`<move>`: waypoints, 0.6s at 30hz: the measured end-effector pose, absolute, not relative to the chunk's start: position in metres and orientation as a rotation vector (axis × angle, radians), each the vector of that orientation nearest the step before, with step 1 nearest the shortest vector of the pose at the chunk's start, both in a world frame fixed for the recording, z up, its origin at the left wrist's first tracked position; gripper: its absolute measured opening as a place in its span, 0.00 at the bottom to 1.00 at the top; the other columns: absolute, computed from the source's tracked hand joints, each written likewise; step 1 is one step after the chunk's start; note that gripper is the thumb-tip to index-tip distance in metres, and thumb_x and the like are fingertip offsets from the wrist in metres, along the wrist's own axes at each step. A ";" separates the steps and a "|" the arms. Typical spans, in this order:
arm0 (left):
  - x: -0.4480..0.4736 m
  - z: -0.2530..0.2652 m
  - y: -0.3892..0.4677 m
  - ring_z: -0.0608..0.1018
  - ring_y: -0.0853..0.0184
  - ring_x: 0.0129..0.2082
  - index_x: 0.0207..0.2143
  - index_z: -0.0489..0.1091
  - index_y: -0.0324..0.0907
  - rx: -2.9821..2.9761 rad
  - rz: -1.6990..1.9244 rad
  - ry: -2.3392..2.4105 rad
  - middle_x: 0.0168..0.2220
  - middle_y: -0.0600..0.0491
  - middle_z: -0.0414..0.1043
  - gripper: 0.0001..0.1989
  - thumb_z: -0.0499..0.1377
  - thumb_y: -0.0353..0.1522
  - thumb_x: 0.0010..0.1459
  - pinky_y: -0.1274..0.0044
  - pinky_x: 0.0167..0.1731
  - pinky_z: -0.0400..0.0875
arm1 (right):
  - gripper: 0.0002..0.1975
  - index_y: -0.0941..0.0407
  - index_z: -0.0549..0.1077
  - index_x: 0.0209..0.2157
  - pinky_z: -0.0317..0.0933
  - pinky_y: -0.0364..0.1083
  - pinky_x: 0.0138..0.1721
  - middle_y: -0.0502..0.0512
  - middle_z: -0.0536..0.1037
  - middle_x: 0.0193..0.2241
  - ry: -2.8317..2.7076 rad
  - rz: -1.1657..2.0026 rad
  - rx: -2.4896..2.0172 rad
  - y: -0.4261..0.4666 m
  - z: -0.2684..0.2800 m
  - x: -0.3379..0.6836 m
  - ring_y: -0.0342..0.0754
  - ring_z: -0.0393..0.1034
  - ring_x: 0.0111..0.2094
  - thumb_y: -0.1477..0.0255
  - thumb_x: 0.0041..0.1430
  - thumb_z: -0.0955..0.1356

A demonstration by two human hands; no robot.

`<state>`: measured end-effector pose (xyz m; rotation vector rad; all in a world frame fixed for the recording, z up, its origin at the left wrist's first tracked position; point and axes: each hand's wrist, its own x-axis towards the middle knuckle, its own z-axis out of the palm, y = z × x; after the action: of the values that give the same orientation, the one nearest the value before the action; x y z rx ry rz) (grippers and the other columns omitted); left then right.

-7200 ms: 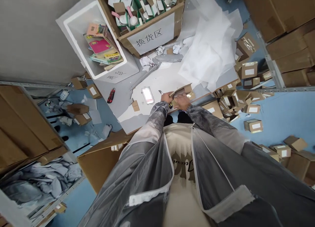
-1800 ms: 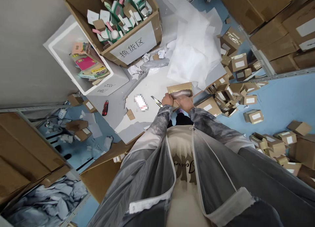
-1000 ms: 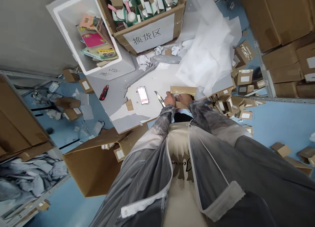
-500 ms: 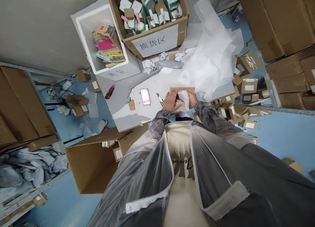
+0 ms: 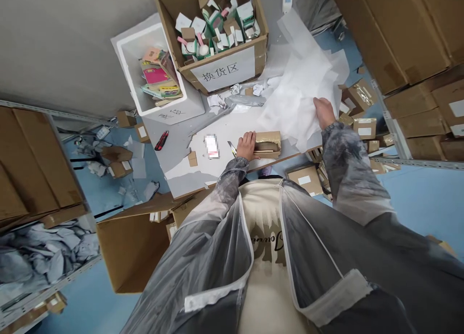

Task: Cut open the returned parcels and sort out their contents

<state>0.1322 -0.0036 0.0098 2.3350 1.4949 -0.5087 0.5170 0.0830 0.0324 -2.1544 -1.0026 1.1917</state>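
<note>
On the table, my left hand [image 5: 246, 146] grips the left end of a small open cardboard box [image 5: 268, 137], fingers over its back side and thumb near its front. Brown flaps stand up around the opening; what lies inside is hard to make out. Out to the right, my right hand [image 5: 324, 112] has its fingers closed at the edge of a heap of thin white foam sheets [image 5: 300, 87]. A utility knife [image 5: 232, 149] lies just left of my left hand, partly covered by it.
A large carton [image 5: 224, 73] of small green-and-white boxes and a white foam box [image 5: 174, 109] with books stand at the back. A red cutter [image 5: 161, 140], a phone-like blurred item [image 5: 211, 146] and a cardboard scrap [image 5: 192, 158] lie left. Boxes [image 5: 304, 178] litter the floor right.
My right hand has left the box and moved right and away to the foam heap. The white sheet over the box opening is gone. My left hand stays at the box.
</note>
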 end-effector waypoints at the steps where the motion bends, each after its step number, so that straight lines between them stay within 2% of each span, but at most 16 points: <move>1: 0.137 0.011 -0.001 0.61 0.30 0.89 0.93 0.50 0.28 2.329 -0.520 1.511 0.89 0.21 0.57 0.67 0.79 0.45 0.66 0.48 0.85 0.60 | 0.25 0.67 0.78 0.65 0.73 0.57 0.67 0.83 0.85 0.64 -1.002 1.113 -2.269 0.087 0.029 0.517 0.57 0.82 0.61 0.61 0.92 0.61; 3: 0.143 0.011 0.002 0.62 0.30 0.89 0.92 0.53 0.28 2.319 -0.525 1.528 0.88 0.21 0.58 0.64 0.78 0.44 0.68 0.48 0.85 0.59 | 0.29 0.65 0.74 0.74 0.69 0.67 0.75 0.85 0.78 0.74 -1.185 0.926 -2.402 0.084 0.021 0.501 0.67 0.75 0.73 0.57 0.90 0.64; 4: 0.144 0.011 0.003 0.62 0.31 0.89 0.92 0.54 0.28 2.311 -0.517 1.537 0.88 0.21 0.59 0.62 0.77 0.44 0.68 0.48 0.85 0.59 | 0.31 0.64 0.74 0.75 0.67 0.70 0.77 0.84 0.77 0.75 -1.359 0.851 -2.371 0.076 0.018 0.487 0.70 0.72 0.76 0.55 0.89 0.65; 6: 0.143 0.009 0.003 0.62 0.32 0.89 0.92 0.55 0.30 2.286 -0.482 1.557 0.88 0.22 0.59 0.60 0.76 0.44 0.70 0.49 0.85 0.61 | 0.28 0.63 0.78 0.71 0.67 0.69 0.78 0.83 0.81 0.72 -1.794 0.794 -2.108 0.054 0.014 0.447 0.70 0.72 0.75 0.56 0.90 0.64; 9: 0.136 0.003 0.001 0.61 0.34 0.90 0.92 0.56 0.32 2.233 -0.387 1.569 0.88 0.23 0.59 0.58 0.74 0.47 0.72 0.51 0.84 0.64 | 0.19 0.61 0.84 0.51 0.70 0.60 0.72 0.78 0.89 0.56 -2.311 1.160 -1.560 0.018 0.005 0.379 0.66 0.79 0.63 0.60 0.86 0.69; 11: 0.130 -0.002 0.001 0.60 0.34 0.90 0.91 0.56 0.30 2.195 -0.318 1.580 0.88 0.22 0.60 0.58 0.73 0.50 0.73 0.51 0.84 0.64 | 0.16 0.56 0.81 0.42 0.72 0.57 0.67 0.72 0.90 0.48 -2.219 1.419 -1.435 0.003 -0.006 0.341 0.62 0.81 0.56 0.58 0.83 0.75; 13: 0.124 -0.006 0.002 0.61 0.33 0.90 0.91 0.56 0.29 2.169 -0.276 1.585 0.87 0.20 0.60 0.60 0.73 0.53 0.73 0.51 0.84 0.64 | 0.22 0.50 0.74 0.35 0.73 0.55 0.64 0.67 0.89 0.42 -1.964 1.549 -1.464 -0.002 -0.021 0.317 0.59 0.81 0.51 0.53 0.81 0.78; 15: 0.116 -0.008 0.005 0.61 0.34 0.90 0.91 0.56 0.29 2.160 -0.255 1.556 0.87 0.21 0.60 0.59 0.72 0.53 0.73 0.51 0.85 0.63 | 0.29 0.45 0.66 0.31 0.73 0.52 0.63 0.61 0.87 0.37 -1.807 1.585 -1.491 0.001 -0.038 0.305 0.55 0.79 0.47 0.46 0.84 0.74; 18: 0.102 -0.009 0.009 0.60 0.37 0.91 0.91 0.55 0.28 2.140 -0.209 1.489 0.88 0.21 0.59 0.57 0.69 0.52 0.75 0.53 0.87 0.61 | 0.35 0.44 0.64 0.27 0.71 0.47 0.56 0.49 0.80 0.27 -1.776 1.579 -1.414 0.009 -0.059 0.300 0.48 0.71 0.37 0.39 0.86 0.69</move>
<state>0.1022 0.0092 -0.0092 2.1404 1.4888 -0.2094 0.2999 0.0090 -0.0589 -1.4143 -1.7762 1.5785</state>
